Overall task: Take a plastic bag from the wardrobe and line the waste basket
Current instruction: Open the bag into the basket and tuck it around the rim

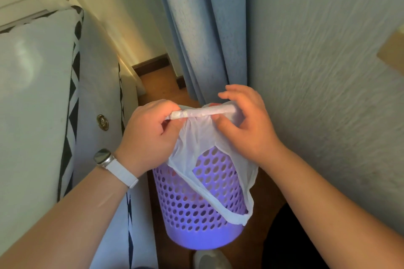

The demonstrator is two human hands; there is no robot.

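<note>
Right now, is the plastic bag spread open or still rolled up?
Partly unrolled. The top of the plastic bag remains a tight roll pinched between left hand and right hand; the rest hangs loose over the waste basket.

We see a white mattress (32, 98) with black-and-white diamond trim on our left, a blue curtain (203, 28) hanging ahead, a textured pale wall (328, 72) on our right, a wooden floor (157, 85) and dark skirting board (150, 64) below.
</note>
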